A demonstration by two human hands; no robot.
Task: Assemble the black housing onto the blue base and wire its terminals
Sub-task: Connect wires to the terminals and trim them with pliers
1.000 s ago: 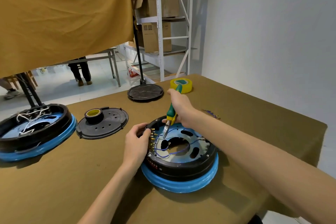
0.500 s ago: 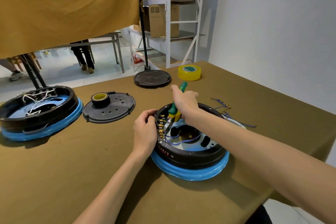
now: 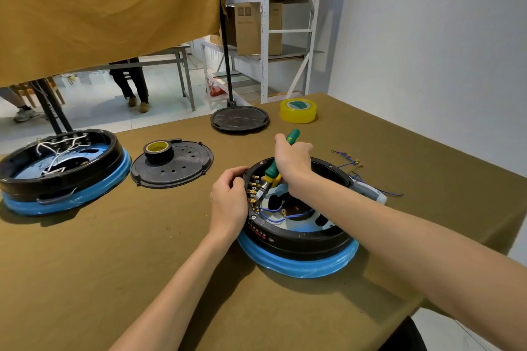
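A person works at a cloth-covered worktop point(image 3: 114, 265). The black housing point(image 3: 299, 239) sits on the blue base point(image 3: 299, 266), right of centre on the worktop. The left hand point(image 3: 229, 202) curls its grip round the housing's left rim. The right hand point(image 3: 293, 162) grips green-handled pliers point(image 3: 271, 177), whose tip points down at a row of brass terminals point(image 3: 252, 191). Loose blue wires point(image 3: 273, 215) lie inside the housing. A yellow tape roll point(image 3: 298, 110) stands farther back.

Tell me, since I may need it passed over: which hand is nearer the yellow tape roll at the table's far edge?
Right. The right hand holds the green-handled pliers just in front of the yellow tape roll; the left hand grips the black housing rim, farther back and left.
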